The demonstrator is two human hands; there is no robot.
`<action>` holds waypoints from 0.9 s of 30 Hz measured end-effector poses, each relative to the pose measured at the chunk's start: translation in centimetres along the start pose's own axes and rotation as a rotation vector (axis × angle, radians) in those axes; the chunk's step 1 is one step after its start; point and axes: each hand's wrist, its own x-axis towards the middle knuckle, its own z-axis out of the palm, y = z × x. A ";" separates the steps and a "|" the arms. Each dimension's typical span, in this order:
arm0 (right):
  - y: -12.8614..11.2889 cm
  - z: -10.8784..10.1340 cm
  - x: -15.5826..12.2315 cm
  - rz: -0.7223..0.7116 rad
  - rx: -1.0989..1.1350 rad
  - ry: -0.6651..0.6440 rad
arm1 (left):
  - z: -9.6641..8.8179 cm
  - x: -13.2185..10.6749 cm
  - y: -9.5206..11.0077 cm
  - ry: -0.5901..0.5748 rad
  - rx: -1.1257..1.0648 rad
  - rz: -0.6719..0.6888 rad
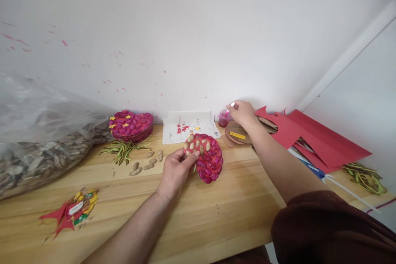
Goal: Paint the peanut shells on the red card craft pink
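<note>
My left hand (177,170) grips a round red disc (208,159) by its left edge, thumb on top. Peanut shells cover the disc; most are painted magenta, while several at its upper left are bare tan. At the back, my right hand (243,112) pinches a thin paintbrush (229,110) over a small clear cup of magenta paint (224,119). The brush's lower end is down at the cup, and its tip is hard to make out. Loose peanut shells (149,166) lie on the table left of my left hand.
A stack of magenta discs (131,126) with yellow stars stands at the back left, near a big plastic bag of shells (40,152). White paper (173,132) holds small stars. Brown card discs (236,140) and red card (328,140) lie right; paper scraps (66,214) lie front left.
</note>
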 end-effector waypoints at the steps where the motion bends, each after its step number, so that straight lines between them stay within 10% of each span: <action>1: 0.0 0.1 -0.1 -0.003 0.012 0.001 | 0.0 0.0 0.0 -0.001 0.001 0.003; 11: 0.7 -0.7 -2.1 -0.009 0.207 0.191 | -0.1 0.1 -0.1 0.002 -0.005 0.005; 18: -1.2 -3.2 -11.4 -0.234 0.844 0.244 | -0.1 0.0 -0.1 -0.009 0.023 0.021; 27: -2.8 -1.1 -17.6 -0.424 0.774 0.320 | 0.0 -0.3 0.1 -0.037 0.062 0.019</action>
